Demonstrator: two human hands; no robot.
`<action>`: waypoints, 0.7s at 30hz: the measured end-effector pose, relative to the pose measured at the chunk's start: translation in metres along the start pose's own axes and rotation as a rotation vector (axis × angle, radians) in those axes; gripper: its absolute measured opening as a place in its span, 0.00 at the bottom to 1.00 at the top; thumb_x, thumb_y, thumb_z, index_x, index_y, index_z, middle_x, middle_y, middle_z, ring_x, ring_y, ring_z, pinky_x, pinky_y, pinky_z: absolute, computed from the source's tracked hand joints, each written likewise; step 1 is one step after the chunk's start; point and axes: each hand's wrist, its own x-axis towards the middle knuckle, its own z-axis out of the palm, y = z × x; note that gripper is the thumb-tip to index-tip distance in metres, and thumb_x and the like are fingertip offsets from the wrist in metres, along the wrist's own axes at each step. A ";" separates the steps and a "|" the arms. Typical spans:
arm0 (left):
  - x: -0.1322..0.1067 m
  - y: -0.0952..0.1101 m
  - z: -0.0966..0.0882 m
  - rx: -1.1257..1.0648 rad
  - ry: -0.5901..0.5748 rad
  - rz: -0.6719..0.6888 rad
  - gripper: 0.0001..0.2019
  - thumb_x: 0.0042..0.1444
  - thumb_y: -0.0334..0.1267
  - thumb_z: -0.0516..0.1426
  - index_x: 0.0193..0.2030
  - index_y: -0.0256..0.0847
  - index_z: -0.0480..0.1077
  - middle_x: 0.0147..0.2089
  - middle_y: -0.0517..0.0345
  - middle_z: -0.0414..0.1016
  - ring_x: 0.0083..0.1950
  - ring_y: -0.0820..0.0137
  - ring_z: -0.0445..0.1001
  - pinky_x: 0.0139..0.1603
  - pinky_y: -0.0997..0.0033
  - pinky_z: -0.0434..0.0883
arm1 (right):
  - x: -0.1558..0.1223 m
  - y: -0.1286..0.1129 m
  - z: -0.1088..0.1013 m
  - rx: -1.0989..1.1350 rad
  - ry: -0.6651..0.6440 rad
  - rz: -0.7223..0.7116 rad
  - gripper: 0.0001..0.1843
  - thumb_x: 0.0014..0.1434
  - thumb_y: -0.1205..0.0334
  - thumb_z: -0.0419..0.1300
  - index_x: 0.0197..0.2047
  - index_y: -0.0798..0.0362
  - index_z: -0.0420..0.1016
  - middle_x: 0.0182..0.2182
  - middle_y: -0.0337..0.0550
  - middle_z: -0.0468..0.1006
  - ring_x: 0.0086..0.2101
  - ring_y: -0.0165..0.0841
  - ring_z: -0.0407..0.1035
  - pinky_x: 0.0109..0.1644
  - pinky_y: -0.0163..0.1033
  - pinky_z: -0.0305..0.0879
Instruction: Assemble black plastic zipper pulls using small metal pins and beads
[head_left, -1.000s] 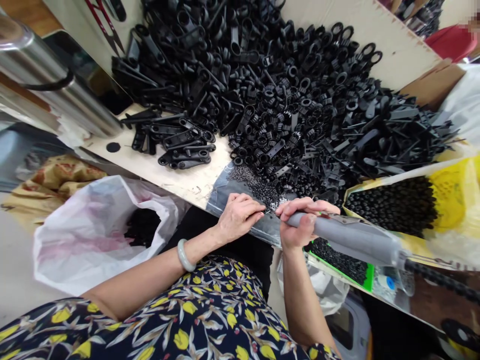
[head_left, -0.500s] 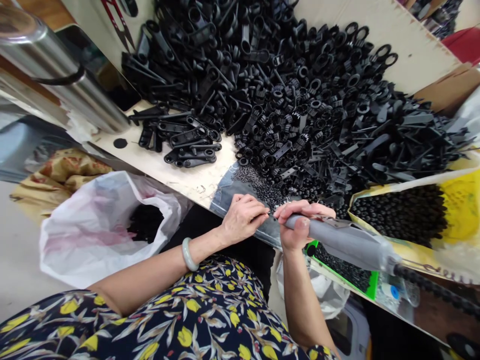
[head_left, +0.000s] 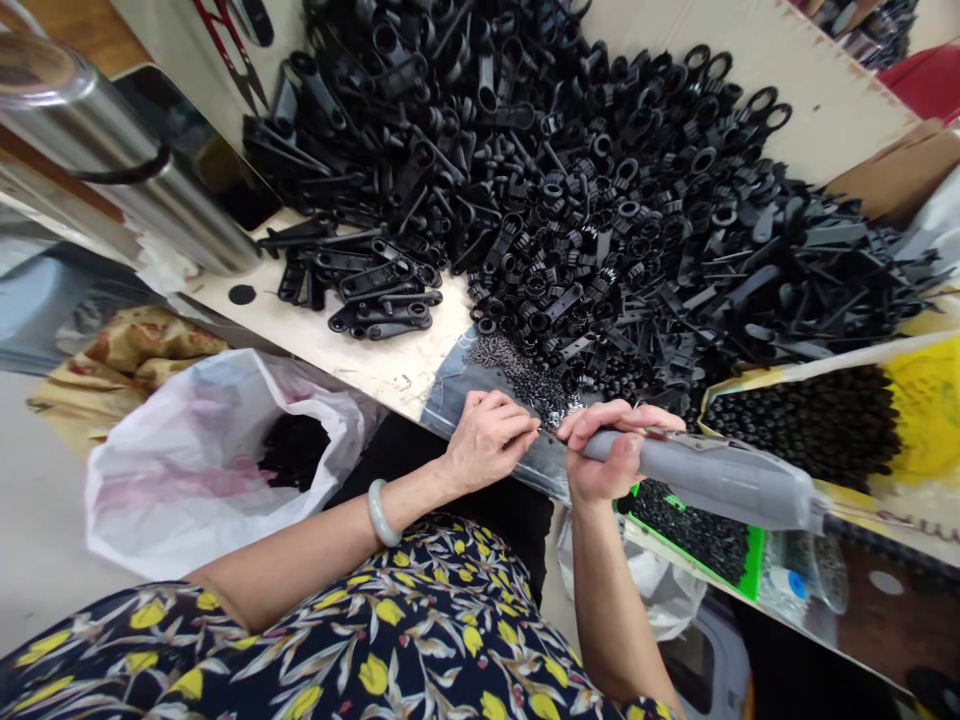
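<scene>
My right hand (head_left: 604,455) is wrapped round a grey electric screwdriver (head_left: 709,478), its cable end pointing right. The tool lies nearly level, its tip towards my left hand (head_left: 491,440). The fingers of my left hand are pinched together just short of that tip; whatever tiny piece they hold is too small to name. Both hands are over the near table edge. Right beyond them, small screws (head_left: 499,352) and tiny black parts (head_left: 544,388) lie on a dark grey mat (head_left: 452,385).
Black plastic parts (head_left: 555,190) are heaped across the table. Several assembled black pieces (head_left: 386,290) lie at left, near a steel flask (head_left: 172,190). A white sack (head_left: 172,450) stands below left. At right are a yellow bag (head_left: 926,410) of black pieces and a green tray (head_left: 752,565).
My right hand and the screwdriver have shifted slightly right, and the tool's rear end has swung a little. My left hand has stayed almost in place, still pinched.
</scene>
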 end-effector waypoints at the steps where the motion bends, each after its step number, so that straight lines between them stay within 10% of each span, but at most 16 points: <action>1: 0.000 0.000 0.000 0.004 -0.001 -0.002 0.08 0.71 0.40 0.58 0.43 0.44 0.78 0.44 0.59 0.86 0.48 0.64 0.76 0.51 0.53 0.59 | 0.000 0.001 -0.001 0.007 -0.008 0.006 0.16 0.66 0.46 0.63 0.45 0.43 0.61 0.22 0.25 0.72 0.15 0.28 0.60 0.20 0.35 0.69; 21: 0.000 0.000 0.000 -0.024 0.012 -0.005 0.06 0.71 0.40 0.59 0.46 0.43 0.77 0.45 0.59 0.86 0.47 0.65 0.77 0.51 0.55 0.59 | 0.004 -0.004 0.001 0.043 -0.037 -0.017 0.15 0.67 0.48 0.63 0.45 0.43 0.62 0.22 0.26 0.73 0.16 0.28 0.60 0.20 0.36 0.69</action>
